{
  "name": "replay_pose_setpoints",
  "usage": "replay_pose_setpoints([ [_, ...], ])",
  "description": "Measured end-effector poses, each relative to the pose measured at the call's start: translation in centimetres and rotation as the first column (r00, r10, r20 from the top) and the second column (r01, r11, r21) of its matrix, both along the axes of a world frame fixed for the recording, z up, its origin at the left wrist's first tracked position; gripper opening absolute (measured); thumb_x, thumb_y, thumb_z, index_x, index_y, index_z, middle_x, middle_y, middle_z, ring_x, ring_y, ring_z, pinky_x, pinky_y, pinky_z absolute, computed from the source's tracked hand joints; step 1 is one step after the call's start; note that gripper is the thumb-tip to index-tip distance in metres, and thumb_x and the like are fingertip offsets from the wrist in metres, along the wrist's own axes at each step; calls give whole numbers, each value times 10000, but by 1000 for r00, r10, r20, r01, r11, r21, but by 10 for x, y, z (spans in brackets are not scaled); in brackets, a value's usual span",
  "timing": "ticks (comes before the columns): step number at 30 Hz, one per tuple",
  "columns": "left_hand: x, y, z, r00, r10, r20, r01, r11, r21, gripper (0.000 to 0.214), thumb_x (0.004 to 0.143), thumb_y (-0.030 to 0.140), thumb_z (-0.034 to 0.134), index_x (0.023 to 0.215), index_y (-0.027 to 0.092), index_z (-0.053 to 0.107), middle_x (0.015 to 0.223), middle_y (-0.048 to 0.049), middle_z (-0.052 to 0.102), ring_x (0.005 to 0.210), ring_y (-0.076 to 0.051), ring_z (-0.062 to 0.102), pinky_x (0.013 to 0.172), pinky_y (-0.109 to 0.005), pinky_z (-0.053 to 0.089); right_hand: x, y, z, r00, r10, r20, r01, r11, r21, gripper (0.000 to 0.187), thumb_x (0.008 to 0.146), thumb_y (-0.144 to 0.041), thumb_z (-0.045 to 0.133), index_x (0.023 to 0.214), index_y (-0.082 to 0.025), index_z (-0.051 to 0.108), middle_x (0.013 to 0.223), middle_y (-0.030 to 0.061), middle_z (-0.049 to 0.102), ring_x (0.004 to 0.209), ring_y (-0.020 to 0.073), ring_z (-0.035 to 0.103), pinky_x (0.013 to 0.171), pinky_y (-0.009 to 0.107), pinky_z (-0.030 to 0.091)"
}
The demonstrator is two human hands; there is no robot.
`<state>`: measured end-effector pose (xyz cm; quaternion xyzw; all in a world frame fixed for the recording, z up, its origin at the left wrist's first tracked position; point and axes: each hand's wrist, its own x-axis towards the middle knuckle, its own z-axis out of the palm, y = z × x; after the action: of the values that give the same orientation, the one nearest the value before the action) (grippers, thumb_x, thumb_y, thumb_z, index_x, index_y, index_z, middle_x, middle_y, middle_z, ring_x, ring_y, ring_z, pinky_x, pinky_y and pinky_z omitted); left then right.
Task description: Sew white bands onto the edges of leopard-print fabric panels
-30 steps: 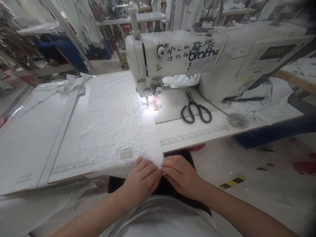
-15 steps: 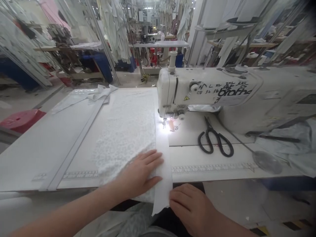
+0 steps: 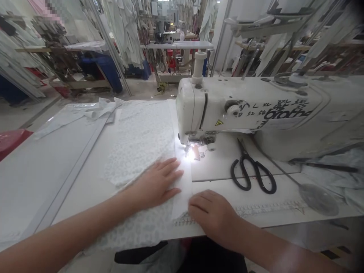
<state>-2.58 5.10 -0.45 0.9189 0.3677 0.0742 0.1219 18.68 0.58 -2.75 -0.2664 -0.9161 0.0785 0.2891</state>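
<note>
A sewing machine (image 3: 193,110) stands in front of me, its needle area lit brightly. Pale fabric with a faint spotted pattern (image 3: 139,144) lies on the table left of the needle, part of it draping toward me. Along its right side runs a plain white strip (image 3: 182,189), which passes under the lit presser foot (image 3: 187,151). My left hand (image 3: 159,180) rests flat on the fabric and strip, fingers stretched out. With fingers curled, my right hand (image 3: 212,212) grips the strip's near right edge; its fingertips are hidden.
Black-handled scissors (image 3: 253,170) lie right of the needle. A lamp-like disc on a stalk (image 3: 320,199) and crumpled cloth (image 3: 335,170) are farther right. A measuring tape (image 3: 264,207) runs along the front edge. A long flat strip (image 3: 71,178) crosses the table's left side.
Both hands and the white strip have moved forward, toward the needle. More of the patterned fabric now lies near the front edge. The camera view has shifted slightly.
</note>
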Motion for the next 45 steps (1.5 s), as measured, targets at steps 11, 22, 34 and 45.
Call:
replay_pose_setpoints([
  [11,9,2,-7,960,52,275,-27,995,-97,285,893,233,436,1174,185,435,1254,-89,506,1244,-227,377,1054,-467,329,-3,52,5,997,-81,-4,81,994,75,274,868,-63,392,703,-130,601,692,44,600,649,153,495,608,262,376],
  [22,-2,59,-5,984,-114,134,112,993,27,304,890,249,446,1184,204,511,1308,-58,486,1255,-236,374,1043,-451,330,-8,98,-4,978,-176,115,165,981,99,290,877,-106,402,642,-155,565,632,11,553,574,131,439,527,266,278],
  [34,-2,54,-1,975,-132,176,140,990,-34,374,921,208,379,1284,252,461,1283,-31,525,1218,-201,430,1032,-412,373,0,87,-2,986,-167,-5,167,985,50,213,909,-141,409,868,-150,617,818,55,600,775,174,514,691,317,411],
  [45,-3,73,-3,988,-107,114,109,994,-7,346,904,247,415,1243,232,483,1309,-34,498,1224,-208,420,1041,-431,346,-2,91,3,954,-269,129,264,963,54,244,898,-204,384,974,-113,596,912,115,595,782,221,502,601,319,408],
])
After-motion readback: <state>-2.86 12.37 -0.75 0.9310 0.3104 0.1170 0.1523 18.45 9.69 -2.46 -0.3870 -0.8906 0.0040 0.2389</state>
